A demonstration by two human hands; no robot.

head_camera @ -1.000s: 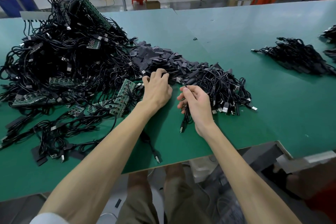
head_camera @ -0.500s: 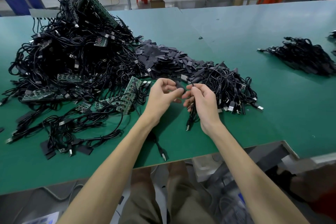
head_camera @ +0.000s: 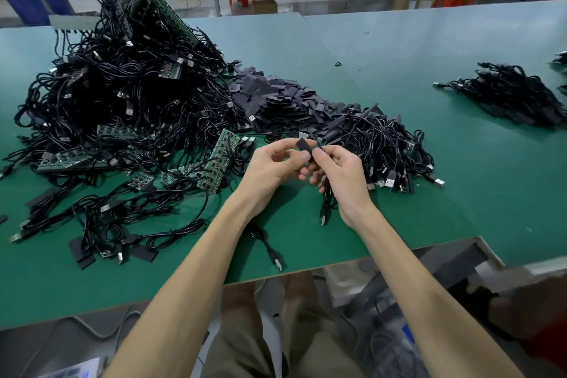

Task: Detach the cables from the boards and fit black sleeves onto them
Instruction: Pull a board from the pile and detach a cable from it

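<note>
Both hands up over table (head_camera: pixel 414 224) centre: my left hand (head_camera: pixel 270 166) pinches a black sleeve (head_camera: pixel 303 145), right hand (head_camera: pixel 343 175) grips a cable (head_camera: pixel 324 207) dangling toward 6 o'clock; boards (head_camera: pixel 225 159) at 9 o'clock.

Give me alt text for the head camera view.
Over a green table, the left hand pinches a small black sleeve while the right hand holds a black cable. Behind lie a tangle of cables and boards and a heap of sleeves.

Left hand (head_camera: pixel 270 169) pinches a black sleeve (head_camera: pixel 303 145), right hand (head_camera: pixel 343 176) grips a cable (head_camera: pixel 324 207).
</note>
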